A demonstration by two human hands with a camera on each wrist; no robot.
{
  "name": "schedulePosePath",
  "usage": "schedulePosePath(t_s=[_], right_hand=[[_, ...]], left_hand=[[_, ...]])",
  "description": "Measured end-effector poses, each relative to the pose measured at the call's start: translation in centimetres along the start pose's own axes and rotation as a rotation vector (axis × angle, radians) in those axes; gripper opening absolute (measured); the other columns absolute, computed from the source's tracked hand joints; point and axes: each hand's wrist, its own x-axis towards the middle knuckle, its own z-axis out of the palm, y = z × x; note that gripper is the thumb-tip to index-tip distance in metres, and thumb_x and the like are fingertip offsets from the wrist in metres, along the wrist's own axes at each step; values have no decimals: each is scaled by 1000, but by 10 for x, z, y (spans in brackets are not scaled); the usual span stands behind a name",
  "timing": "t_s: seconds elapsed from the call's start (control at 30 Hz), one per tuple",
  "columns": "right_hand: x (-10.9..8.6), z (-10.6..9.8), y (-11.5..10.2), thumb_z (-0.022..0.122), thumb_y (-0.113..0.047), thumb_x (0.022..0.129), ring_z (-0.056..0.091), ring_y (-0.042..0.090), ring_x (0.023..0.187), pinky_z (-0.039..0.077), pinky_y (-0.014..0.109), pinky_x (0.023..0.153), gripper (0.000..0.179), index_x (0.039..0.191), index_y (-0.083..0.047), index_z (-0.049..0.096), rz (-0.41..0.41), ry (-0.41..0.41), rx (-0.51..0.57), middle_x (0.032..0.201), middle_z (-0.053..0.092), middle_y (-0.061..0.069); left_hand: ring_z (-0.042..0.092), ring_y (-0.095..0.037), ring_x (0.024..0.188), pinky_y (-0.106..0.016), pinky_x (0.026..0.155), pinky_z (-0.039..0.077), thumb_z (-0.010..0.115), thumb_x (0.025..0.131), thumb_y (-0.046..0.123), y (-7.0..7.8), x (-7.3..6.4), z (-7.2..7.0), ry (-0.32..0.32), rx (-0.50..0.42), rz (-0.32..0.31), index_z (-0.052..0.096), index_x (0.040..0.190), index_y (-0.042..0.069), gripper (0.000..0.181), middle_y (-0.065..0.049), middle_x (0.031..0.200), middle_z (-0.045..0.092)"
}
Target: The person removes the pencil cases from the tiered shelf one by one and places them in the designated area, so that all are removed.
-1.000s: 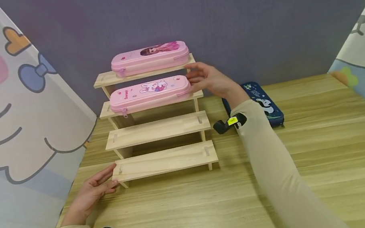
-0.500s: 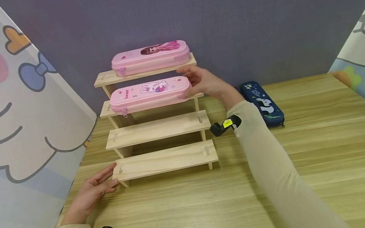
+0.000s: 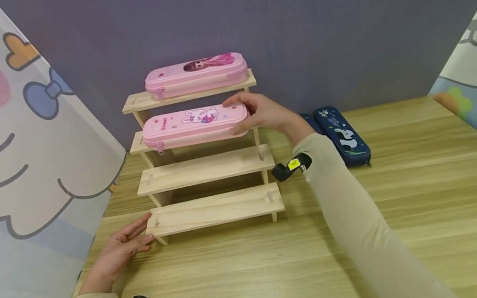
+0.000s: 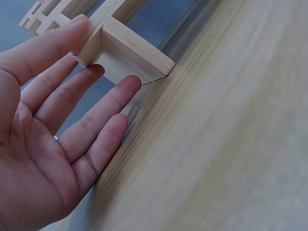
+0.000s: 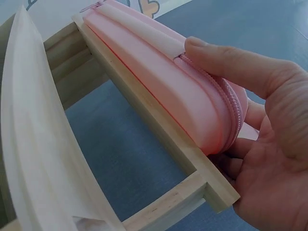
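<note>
My right hand [image 3: 260,111] grips the right end of a pink pencil case [image 3: 193,124] with a rabbit print and the word Sweet. Its thumb lies on the zipper side in the right wrist view, the other fingers behind, partly hidden. The case rests along the second step from the top of a four-tiered wooden rack [image 3: 205,169], near that step's front edge. On the top step lies another pink pencil case [image 3: 197,75] with a doll-like figure. At the lowest step, my left hand [image 3: 118,253] holds the left end of the board between thumb and fingers.
Two dark blue pencil cases lie on the table [image 3: 420,202] right of the rack: one panda-printed case [image 3: 342,136] and another blue case [image 3: 308,119] mostly behind my right forearm. A grey wall [image 3: 341,24] stands behind, with cartoon panels [image 3: 8,173] at both sides.
My right hand has moved left and closed round the end of the rabbit-print pencil case, which has shifted slightly towards me. My left hand stays at the lowest step.
</note>
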Motion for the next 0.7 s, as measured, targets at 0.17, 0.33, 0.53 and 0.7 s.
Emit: schedulePosePath(t_s=[0.17, 0.33, 0.53, 0.7], right_hand=[[-1, 1, 1, 80, 9, 76, 54, 20, 105, 48, 26, 88, 64, 135, 1, 55, -2, 23, 26, 130, 55, 15], [-5, 3, 4, 81, 9, 73, 56, 21, 102, 49, 26, 87, 65, 133, 2, 57, -40, 53, 28, 127, 57, 16], [-14, 3, 8, 83, 10, 70, 55, 23, 104, 49, 27, 89, 66, 130, 2, 58, -78, 93, 38, 125, 57, 15], [-21, 2, 11, 82, 13, 70, 53, 24, 106, 50, 27, 92, 63, 127, 1, 59, -113, 135, 80, 126, 56, 13]], left_hand=[[66, -6, 100, -25, 78, 57, 63, 98, 5, 2, -1, 0, 3, 3, -12, 53, 147, 19, 52, 27, 121, 56], [66, -6, 99, -25, 78, 57, 64, 98, 5, 1, -1, 0, 7, 5, -13, 53, 146, 20, 52, 24, 123, 55], [67, -6, 97, -25, 77, 57, 63, 98, 3, 0, 0, -1, -7, -23, 2, 56, 144, 23, 51, 27, 121, 58], [66, -5, 100, -25, 77, 57, 63, 98, 3, 0, 0, -1, -10, -23, 6, 54, 145, 21, 51, 27, 121, 57]])
